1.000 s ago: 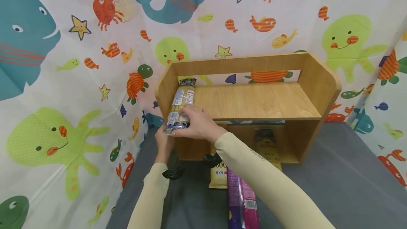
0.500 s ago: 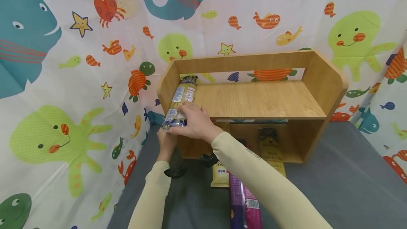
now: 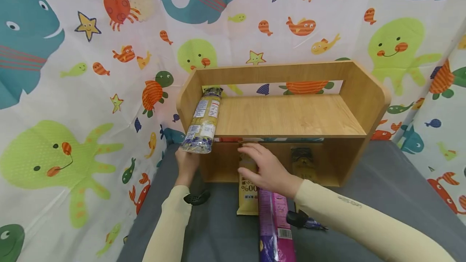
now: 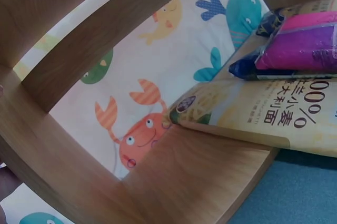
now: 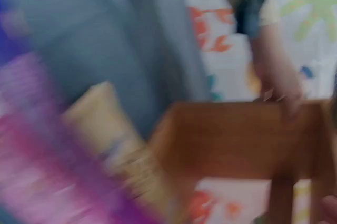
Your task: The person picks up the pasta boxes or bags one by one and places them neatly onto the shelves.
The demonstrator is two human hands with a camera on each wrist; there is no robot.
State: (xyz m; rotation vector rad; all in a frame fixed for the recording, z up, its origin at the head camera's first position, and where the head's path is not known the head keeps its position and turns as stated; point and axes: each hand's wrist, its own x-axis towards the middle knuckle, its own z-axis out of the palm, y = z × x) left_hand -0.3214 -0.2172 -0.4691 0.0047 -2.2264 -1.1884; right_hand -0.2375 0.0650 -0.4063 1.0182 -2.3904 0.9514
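Observation:
A clear-and-yellow bag of noodles with blue ends (image 3: 203, 120) lies on the upper board of the small wooden shelf (image 3: 284, 116), along its left side. Its front end sticks out over the board's edge. Just beneath that end, my left hand (image 3: 187, 165) is at the shelf's left side panel; in the right wrist view its fingers (image 5: 291, 107) curl over the wood. My right hand (image 3: 269, 169) is apart from the bag, fingers extended and holding nothing, before the lower compartment. The right wrist view is blurred.
Below, a beige pasta bag (image 3: 248, 197), a purple-and-pink packet (image 3: 277, 229) and another beige bag (image 3: 303, 163) lie partly inside the lower compartment, the packets jutting onto the grey tabletop (image 3: 367, 189). A sea-animal cloth (image 3: 233, 35) hangs behind.
My right hand has let go of the noodle bag and moved right and down. The bag stays on the upper board. My left hand has barely moved.

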